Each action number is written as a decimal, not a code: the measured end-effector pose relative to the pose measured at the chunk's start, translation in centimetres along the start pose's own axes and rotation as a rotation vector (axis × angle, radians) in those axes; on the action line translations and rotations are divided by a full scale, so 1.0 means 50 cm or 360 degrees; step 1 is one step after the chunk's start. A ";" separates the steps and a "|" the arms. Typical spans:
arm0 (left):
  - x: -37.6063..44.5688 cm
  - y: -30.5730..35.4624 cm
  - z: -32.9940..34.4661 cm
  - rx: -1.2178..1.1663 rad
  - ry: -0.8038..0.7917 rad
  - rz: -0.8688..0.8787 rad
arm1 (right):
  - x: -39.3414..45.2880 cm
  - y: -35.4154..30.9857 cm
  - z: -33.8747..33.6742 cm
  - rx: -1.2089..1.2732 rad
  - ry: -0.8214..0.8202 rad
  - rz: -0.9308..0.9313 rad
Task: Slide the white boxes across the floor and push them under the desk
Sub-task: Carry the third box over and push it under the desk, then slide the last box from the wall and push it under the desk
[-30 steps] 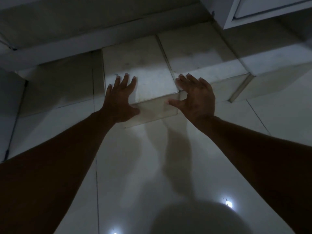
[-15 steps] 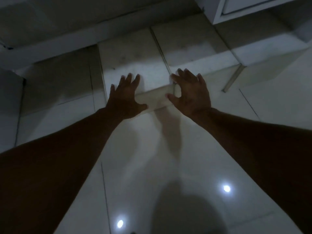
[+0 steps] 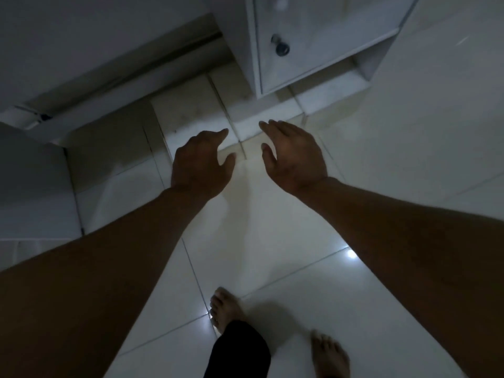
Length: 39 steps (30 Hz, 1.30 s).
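Hands: left hand [image 3: 200, 166] and right hand [image 3: 294, 156] hovered relaxed, grasping nothing.
Risk: white boxes [image 3: 191, 115] jamming against desk [image 3: 313, 36], likely if pushed unevenly.

Bare forearms without sleeves, left hand [image 3: 200, 165] and right hand [image 3: 293, 156] without gloves, black trouser leg [image 3: 240, 350], bare feet [image 3: 225, 306]

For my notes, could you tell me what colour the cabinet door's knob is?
Dark knob, head view.

Boxes [image 3: 191, 115] lie side by side under the desk [image 3: 109, 36], left of the cabinet [image 3: 313, 36].
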<state>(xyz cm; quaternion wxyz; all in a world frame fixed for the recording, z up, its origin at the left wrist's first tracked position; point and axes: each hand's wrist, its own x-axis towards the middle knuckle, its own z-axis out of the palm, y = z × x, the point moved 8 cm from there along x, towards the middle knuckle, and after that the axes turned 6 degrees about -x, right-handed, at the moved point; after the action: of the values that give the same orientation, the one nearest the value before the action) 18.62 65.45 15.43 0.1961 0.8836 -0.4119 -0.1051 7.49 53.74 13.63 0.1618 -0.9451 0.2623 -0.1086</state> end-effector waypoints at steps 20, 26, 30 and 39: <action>0.011 0.582 -0.586 0.0045 0.0238 0.0299 | -0.005 -0.048 -0.828 -0.0064 0.0459 0.0047; 0.029 0.699 -0.751 0.0064 0.0363 0.0455 | 0.013 -0.079 -1.020 -0.0106 0.0569 0.0078; 0.061 0.769 -0.836 0.0047 0.0400 0.0467 | 0.038 -0.066 -1.150 -0.0141 0.0660 0.0097; 0.193 0.962 -0.875 -0.0013 0.0455 0.0470 | 0.123 0.103 -1.347 -0.0144 0.0656 0.0141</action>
<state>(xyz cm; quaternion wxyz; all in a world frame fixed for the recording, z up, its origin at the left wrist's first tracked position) 6.94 41.30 75.45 0.2693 0.8189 -0.5044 0.0497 -9.26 29.54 74.75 0.0668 -0.8968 0.3358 -0.2804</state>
